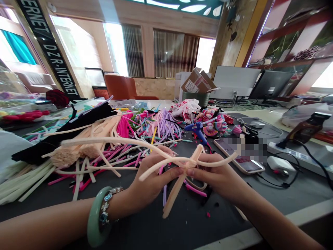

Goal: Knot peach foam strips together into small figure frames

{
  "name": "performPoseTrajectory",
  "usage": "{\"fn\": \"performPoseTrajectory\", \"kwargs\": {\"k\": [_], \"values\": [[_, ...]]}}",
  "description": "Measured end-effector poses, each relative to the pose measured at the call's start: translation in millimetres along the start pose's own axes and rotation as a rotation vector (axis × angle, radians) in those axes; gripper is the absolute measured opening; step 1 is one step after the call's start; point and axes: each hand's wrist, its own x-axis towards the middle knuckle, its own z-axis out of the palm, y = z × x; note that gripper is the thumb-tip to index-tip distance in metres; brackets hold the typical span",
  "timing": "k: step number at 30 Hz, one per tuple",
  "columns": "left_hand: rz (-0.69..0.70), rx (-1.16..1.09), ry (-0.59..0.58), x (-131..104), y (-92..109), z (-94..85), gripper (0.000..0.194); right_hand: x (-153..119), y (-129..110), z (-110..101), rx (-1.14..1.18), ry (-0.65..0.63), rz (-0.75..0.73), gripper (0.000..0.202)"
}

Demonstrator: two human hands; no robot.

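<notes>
Pinching a knot of peach stems between both hands, I hold it just above the dark table, low in the middle of my view. My left hand is closed on the knot from nine o'clock, thumb and fingers tight; my right hand grips it from three o'clock. Loose ends fan out from the knot toward ten, two and six o'clock. A green bangle sits on my left wrist. At eleven o'clock lies a heap of stems in pink, purple, black and peach. A blue glue gun rests at one o'clock, with a phone just beside my right hand.
</notes>
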Motion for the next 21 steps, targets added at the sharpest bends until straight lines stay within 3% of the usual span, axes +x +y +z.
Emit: {"fn": "performPoseTrajectory", "kwargs": {"k": [4, 9, 12, 21], "values": [[0.002, -0.035, 0.014, -0.1, 2.6, 1.0, 0.009, -0.9, 0.4, 0.7, 0.0, -0.01, -0.018, 0.024], [0.168, -0.01, -0.035, 0.4, -6.1, 1.8, 0.003, -0.6, 1.9, 1.6, -0.019, 0.0, -0.031, 0.021], [0.201, -0.009, -0.046, 0.2, -9.1, 1.6, 0.002, 0.3, 2.9, 1.0, -0.029, 0.01, -0.015, 0.023], [0.116, 0.058, -0.105, 1.8, -2.2, -1.2, 0.011, 0.0, -2.8, 2.9, -0.114, -0.017, -0.124, 0.019]]}}
